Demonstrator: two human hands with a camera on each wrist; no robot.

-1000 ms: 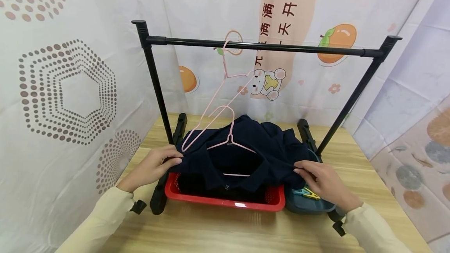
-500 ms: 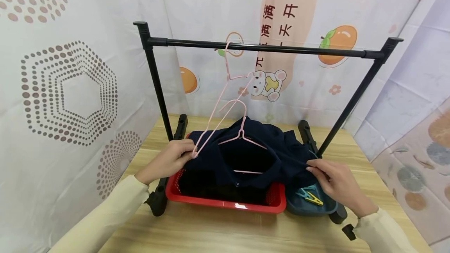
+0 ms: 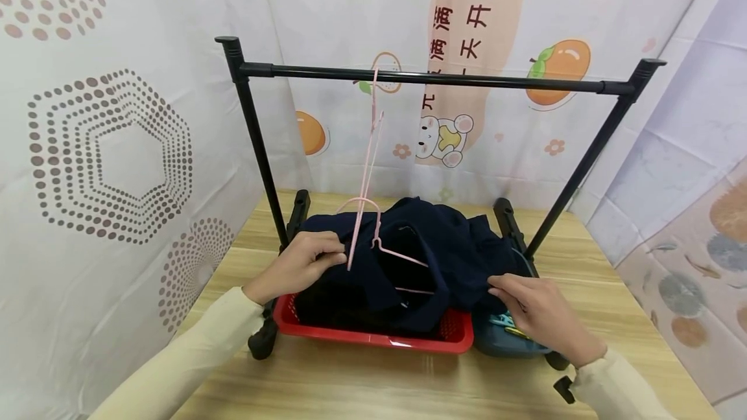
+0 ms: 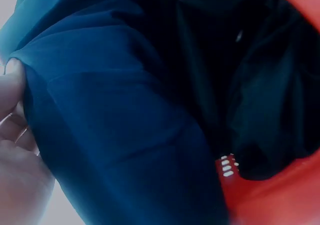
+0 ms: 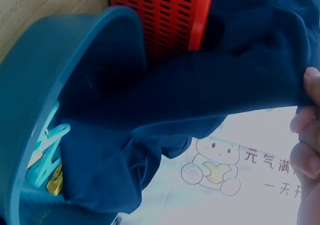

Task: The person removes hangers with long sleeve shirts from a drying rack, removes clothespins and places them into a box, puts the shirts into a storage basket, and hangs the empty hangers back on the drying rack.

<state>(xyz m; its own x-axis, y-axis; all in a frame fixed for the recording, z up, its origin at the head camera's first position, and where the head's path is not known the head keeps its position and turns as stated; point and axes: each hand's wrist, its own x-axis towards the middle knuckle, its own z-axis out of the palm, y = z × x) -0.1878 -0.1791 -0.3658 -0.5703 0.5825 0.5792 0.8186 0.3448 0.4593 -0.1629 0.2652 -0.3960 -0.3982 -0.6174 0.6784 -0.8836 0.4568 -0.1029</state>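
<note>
A navy collared shirt (image 3: 469,258) lies bunched over the red basket, with a pink hanger (image 3: 404,256) inside it; the hook sticks up out of the neck opening. My left hand (image 3: 300,268) pinches the shirt's left part, and the left wrist view shows its thumb against the cloth (image 4: 115,95). On the other side my right hand (image 3: 543,316) pinches the right part, stretched taut in the right wrist view (image 5: 210,90). A second pink hanger (image 3: 366,180) hangs from the rod, nearly edge-on, its lower end beside my left fingertips.
A black rack with a crossbar (image 3: 467,80) spans the table. The red basket (image 3: 373,337) stands beneath, holding dark cloth. At its right, a blue basin (image 3: 502,342) holds clothespins (image 5: 47,152), partly covered by the shirt. Printed curtains (image 3: 327,11) enclose the back and sides.
My left hand has moved right with the cloth. The hanging hanger has swung round from slanted to nearly edge-on. The shirt's collar and the inner hanger have shifted and tilted.
</note>
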